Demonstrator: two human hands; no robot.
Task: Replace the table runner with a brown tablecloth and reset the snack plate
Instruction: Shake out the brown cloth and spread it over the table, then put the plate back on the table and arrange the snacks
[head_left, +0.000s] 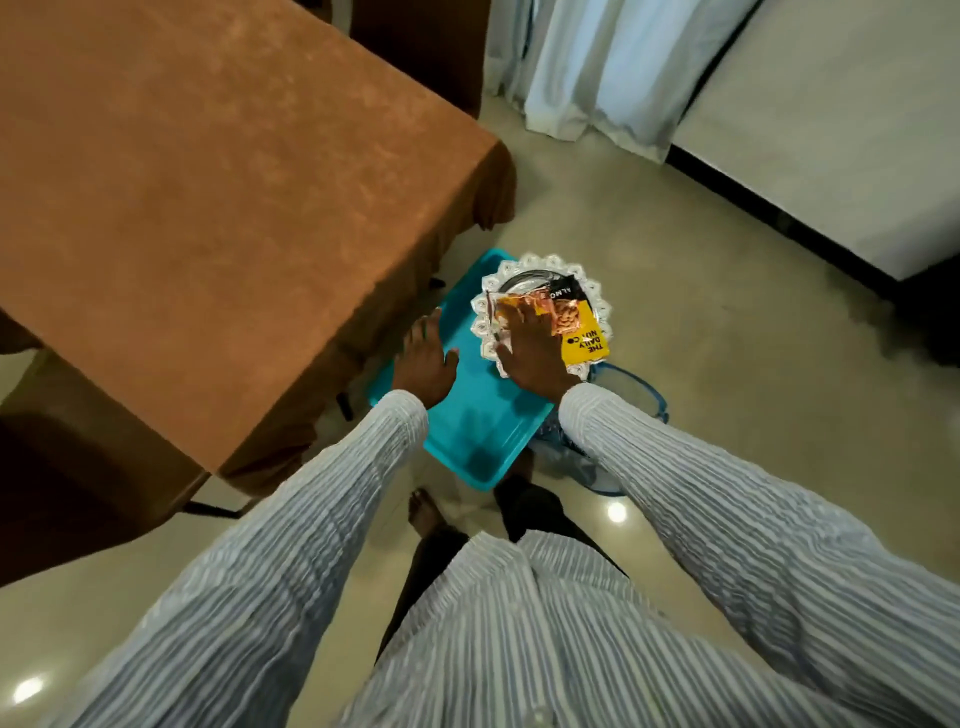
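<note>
A brown tablecloth (197, 208) covers the table at the left. Beside the table's corner, low down, a teal tray (478, 415) carries a silver snack plate (540, 265) with a scalloped rim. On the plate lie a yellow and black nut packet (584, 338) and an orange snack packet (506, 301). My right hand (530, 348) lies flat on the packets and the plate, fingers spread. My left hand (423, 358) hovers with straight fingers over the tray's left part; whether it touches is unclear. The table runner is not in view.
A blue basket (639, 395) stands under the tray's right side. A dark chair (78, 478) sits at the table's near left. Curtains (597, 67) hang at the back and a white bed (841, 130) is at the right. My bare feet (423, 512) stand on the glossy floor.
</note>
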